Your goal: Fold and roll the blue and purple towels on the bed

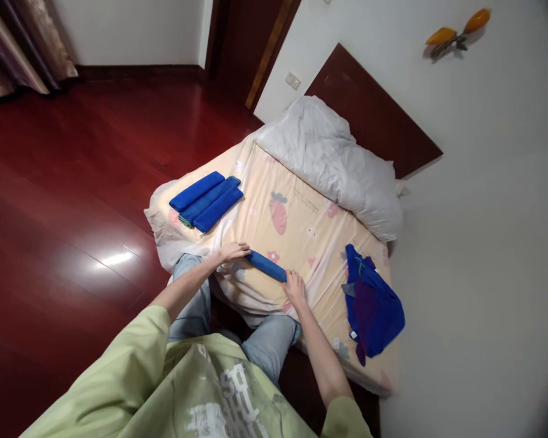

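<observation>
A narrow, folded blue towel (267, 266) lies in front of me at the near side of the bed. My left hand (234, 250) is closed on its left end, and my right hand (295, 287) grips its right end. Several fingertips are hidden behind the cloth. To the left, three folded blue towels rest side by side: one at the back (197, 191), a middle one (210, 204) with a greenish edge, and a front one (219, 210). On the right side of the bed is a loose heap of blue and purple cloth (377, 310), with a small white tag.
The bed has a cream sheet (296, 243) with strawberry prints. A white quilt (324, 158) is bunched against the brown headboard (374, 109). Reddish wooden floor (64, 201) extends left towards curtains (22, 48). A white wall (475, 243) stands on the right.
</observation>
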Motion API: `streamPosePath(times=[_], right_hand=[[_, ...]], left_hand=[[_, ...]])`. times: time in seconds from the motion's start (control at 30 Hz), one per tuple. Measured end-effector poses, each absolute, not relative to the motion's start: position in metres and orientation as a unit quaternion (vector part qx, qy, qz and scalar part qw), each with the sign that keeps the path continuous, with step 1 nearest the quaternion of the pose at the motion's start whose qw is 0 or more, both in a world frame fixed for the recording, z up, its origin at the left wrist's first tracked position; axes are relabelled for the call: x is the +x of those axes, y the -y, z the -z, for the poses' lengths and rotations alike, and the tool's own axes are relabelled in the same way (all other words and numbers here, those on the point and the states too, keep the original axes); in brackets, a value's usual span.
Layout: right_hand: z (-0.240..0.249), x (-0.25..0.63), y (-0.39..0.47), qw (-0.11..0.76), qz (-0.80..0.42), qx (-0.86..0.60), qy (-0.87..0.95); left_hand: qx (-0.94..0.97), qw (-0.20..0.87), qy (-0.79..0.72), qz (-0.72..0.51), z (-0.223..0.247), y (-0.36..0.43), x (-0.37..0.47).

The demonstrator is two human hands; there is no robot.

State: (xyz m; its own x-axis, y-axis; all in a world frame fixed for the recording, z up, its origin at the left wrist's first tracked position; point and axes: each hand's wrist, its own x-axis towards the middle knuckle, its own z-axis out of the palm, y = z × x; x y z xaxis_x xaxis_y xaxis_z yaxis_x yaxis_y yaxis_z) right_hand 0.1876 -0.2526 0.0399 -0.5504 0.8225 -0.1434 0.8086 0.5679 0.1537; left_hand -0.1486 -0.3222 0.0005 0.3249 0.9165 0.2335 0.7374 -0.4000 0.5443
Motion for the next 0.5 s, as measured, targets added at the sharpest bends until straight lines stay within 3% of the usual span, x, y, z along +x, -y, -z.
streamPosePath(times=[0.2, 0.37, 0.5], right_hand=[[-0.086, 0.115, 0.206, 0.070, -0.053, 0.394, -0.915], [-0.108, -0.011, 0.165, 0.001, -0.096, 0.287, -0.953], [-0.109, -0.127, 0.142, -0.005, -0.146, 0.192, -0.971]], left_hand=[[0.800, 0.103, -0.497, -0.320, 0.009, 0.368, -0.203], [0.742, 0.030, -0.551, -0.382, 0.011, 0.413, -0.287], [0.720, -0.064, -0.591, -0.359, 0.015, 0.434, -0.341]])
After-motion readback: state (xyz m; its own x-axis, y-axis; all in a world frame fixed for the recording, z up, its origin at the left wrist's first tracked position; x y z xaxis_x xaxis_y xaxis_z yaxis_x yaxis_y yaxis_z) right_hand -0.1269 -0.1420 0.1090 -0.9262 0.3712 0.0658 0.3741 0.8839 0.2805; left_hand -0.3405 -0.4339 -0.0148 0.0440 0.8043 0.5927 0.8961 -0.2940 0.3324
